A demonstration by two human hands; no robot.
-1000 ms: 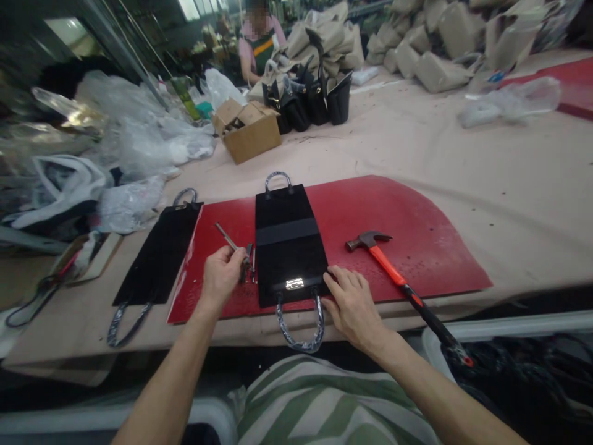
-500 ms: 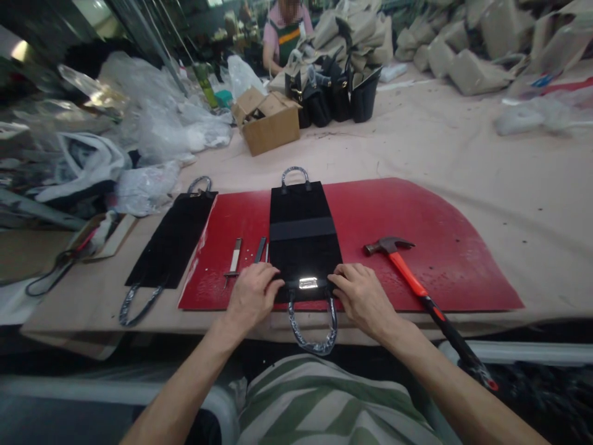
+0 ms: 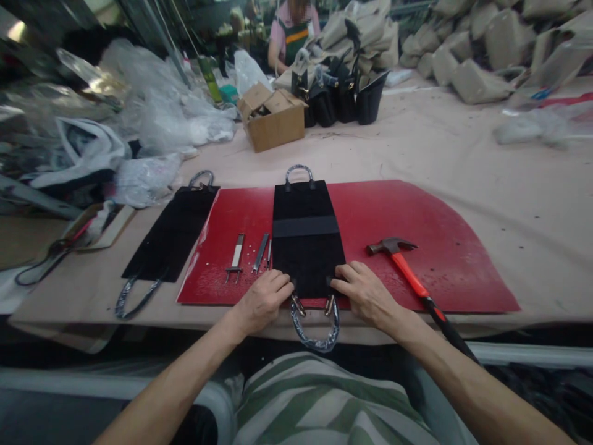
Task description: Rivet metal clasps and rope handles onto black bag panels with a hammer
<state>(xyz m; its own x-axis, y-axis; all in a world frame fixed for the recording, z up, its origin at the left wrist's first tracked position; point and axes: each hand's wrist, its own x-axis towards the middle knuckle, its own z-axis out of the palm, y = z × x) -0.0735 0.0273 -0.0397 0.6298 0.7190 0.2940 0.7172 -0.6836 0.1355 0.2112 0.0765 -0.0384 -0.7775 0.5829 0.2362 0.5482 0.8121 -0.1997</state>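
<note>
A long black bag panel (image 3: 308, 256) lies across a red board (image 3: 393, 210) in front of me. Each of its ends carries a handle wrapped in clear plastic; the near handle (image 3: 316, 344) hangs past the board's front edge, with metal fittings (image 3: 330, 305) at its base. My left hand (image 3: 264, 301) pinches the panel's near left corner. At the near right corner, my right hand (image 3: 368, 295) has its thumb and fingers closed on the edge. To the left of the panel lie a two-pronged metal tool (image 3: 237, 254) and thin metal punches (image 3: 260, 253).
A claw hammer (image 3: 407, 269) rests right of the panel, its handle overhanging the front edge. Another black panel (image 3: 169, 235) lies left. Behind are a cardboard box (image 3: 278, 128), black bags (image 3: 345, 102), plastic wrapping (image 3: 157, 105) and a co-worker (image 3: 294, 34).
The panel's near end, where a shiny metal plate showed, now lies flat with the plate out of sight. Metal fittings now show at the near handle. Both hands stay at the near corners.
</note>
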